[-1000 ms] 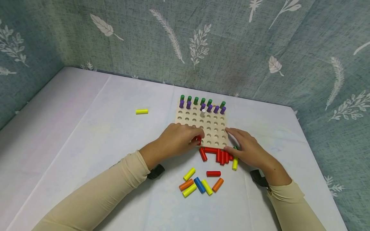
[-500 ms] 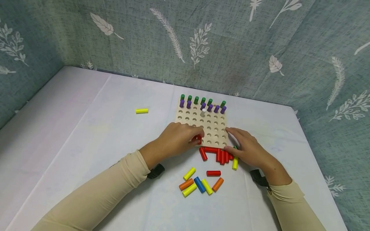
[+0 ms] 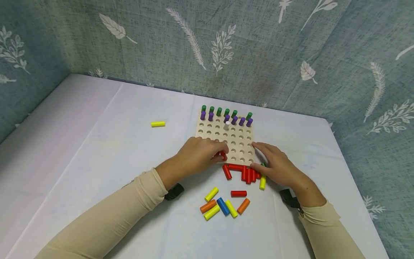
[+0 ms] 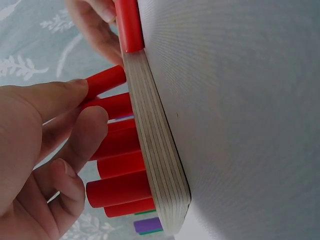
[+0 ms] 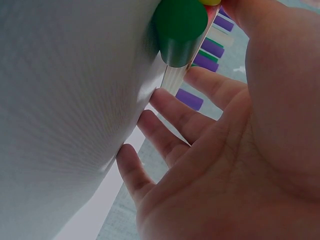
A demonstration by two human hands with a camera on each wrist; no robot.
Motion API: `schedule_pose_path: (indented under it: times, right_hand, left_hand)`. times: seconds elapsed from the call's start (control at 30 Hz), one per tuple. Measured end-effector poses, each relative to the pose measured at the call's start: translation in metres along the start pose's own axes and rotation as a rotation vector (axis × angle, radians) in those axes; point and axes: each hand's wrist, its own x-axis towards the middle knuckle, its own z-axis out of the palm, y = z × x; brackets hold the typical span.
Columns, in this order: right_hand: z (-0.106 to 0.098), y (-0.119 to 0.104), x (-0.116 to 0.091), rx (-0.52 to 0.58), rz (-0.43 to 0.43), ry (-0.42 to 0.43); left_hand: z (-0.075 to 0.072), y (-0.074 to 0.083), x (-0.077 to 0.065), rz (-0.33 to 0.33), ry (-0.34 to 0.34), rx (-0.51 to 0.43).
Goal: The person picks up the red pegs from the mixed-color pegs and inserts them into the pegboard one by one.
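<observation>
My left hand point(image 3: 202, 155) pinches a red peg point(image 4: 106, 81) between thumb and fingers at the near edge of a wooden pegboard point(image 3: 237, 148). In the left wrist view the peg tilts, its far end at the board's face. Several other red pegs point(image 4: 119, 190) stand in the board beside it, hidden from the head view by this hand. My right hand point(image 3: 276, 166) rests at the board's right edge, fingers spread, thumb by the near corner. Green pegs point(image 3: 219, 112) and purple pegs point(image 3: 234, 120) fill most of the far two rows, with one white peg point(image 3: 226, 125) in front.
Loose red pegs point(image 3: 248, 176) lie against the board's near edge. A green peg point(image 5: 181, 30) and a yellow peg point(image 3: 262, 182) lie under the right hand's thumb side. Nearer are yellow, orange and blue pegs point(image 3: 223, 206). Another yellow peg point(image 3: 158, 124) lies far left.
The red peg in my left fingers has tipped slightly. Both hands have otherwise kept their places, and the board and loose pegs have not moved.
</observation>
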Motion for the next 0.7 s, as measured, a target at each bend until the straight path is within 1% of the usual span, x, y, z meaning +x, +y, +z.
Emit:
schedule_pose_path:
  times: [0.27,0.47,0.7]
  right_hand:
    - [0.0008,-0.0015,0.0003,0.003,0.007,-0.005]
    - [0.0014,-0.0025,0.0011,0.005,0.017,-0.009]
    - [-0.0011,-0.0016,0.0002,0.002,0.02,0.0]
  left_hand:
    - [-0.0009,0.0011,-0.0007,-0.017,-0.009,0.002]
    - [-0.0012,0.0019,-0.0018,-0.025,-0.001,0.003]
    - [-0.0014,0.0031,0.0015,-0.019,0.01,0.005]
